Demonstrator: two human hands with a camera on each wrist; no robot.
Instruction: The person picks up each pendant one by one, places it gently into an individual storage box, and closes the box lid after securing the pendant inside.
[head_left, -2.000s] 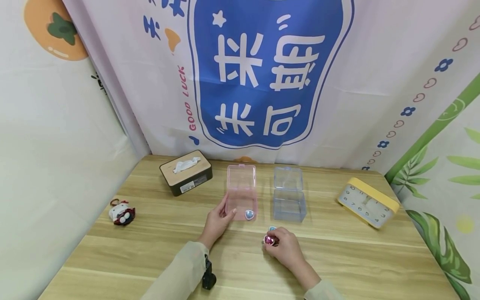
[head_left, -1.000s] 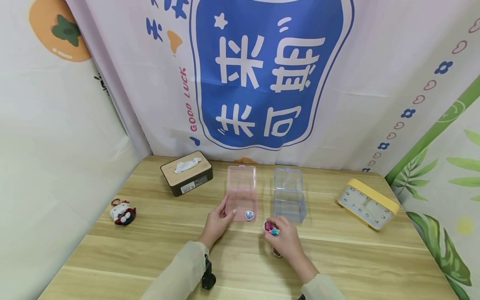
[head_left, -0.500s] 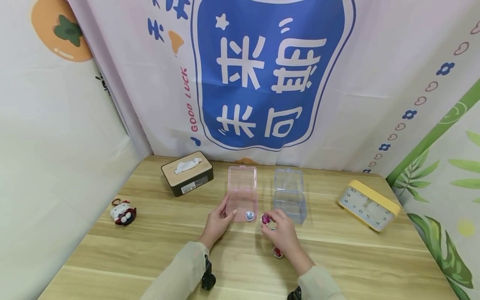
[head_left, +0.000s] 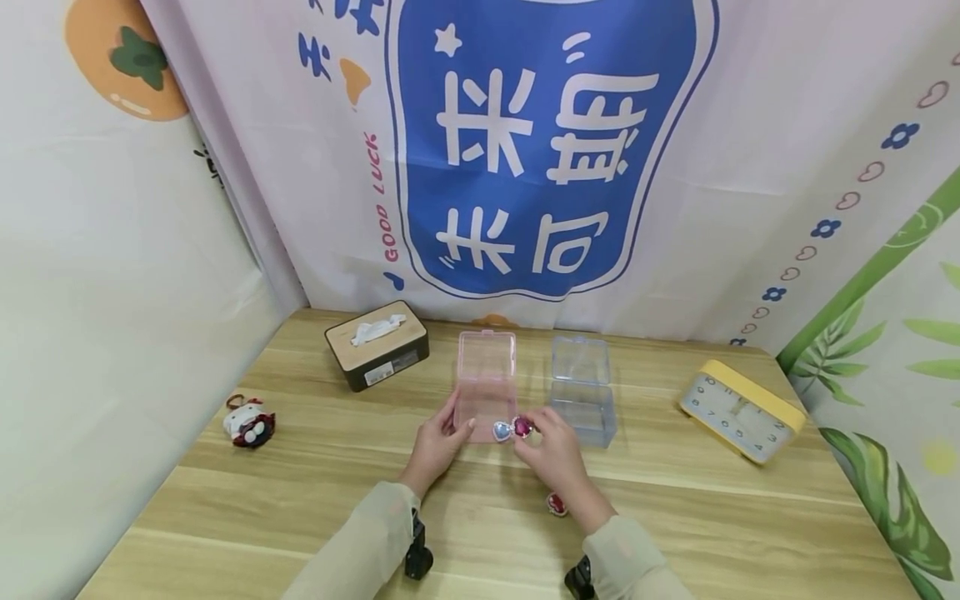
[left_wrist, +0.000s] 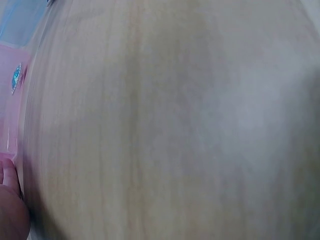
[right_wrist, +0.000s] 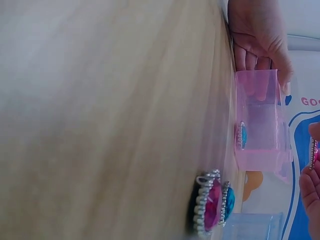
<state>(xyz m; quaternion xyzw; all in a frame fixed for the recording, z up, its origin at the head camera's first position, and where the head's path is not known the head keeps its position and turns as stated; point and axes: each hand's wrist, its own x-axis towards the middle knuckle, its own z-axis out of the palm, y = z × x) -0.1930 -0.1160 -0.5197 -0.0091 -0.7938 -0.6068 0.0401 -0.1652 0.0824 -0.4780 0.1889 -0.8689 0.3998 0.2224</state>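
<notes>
My left hand (head_left: 438,446) grips the left side of an open pink plastic box (head_left: 486,400), fingers along its wall and thumb at its rim. Inside lies a blue heart-shaped gem with a silvery beaded edge (head_left: 502,431). At the box's front right corner, my right hand (head_left: 552,454) pinches a magenta gem with a similar edge (head_left: 522,427). On the table under my right forearm lies a red-pink gem (head_left: 557,504). The right wrist view shows it as magenta (right_wrist: 209,207), beside another blue gem (right_wrist: 228,202) that my right hand hides from the head view.
A clear blue box (head_left: 583,412) stands with its lid up, right of the pink one. Behind to the left is a tissue box (head_left: 377,346). A yellow clock (head_left: 742,412) sits at the right, a small plush charm (head_left: 248,422) at the left.
My right hand has picked up the magenta gem from the table and carried it up and leftward to the pink box. The red-pink gem has come into view. My left hand stays put.
</notes>
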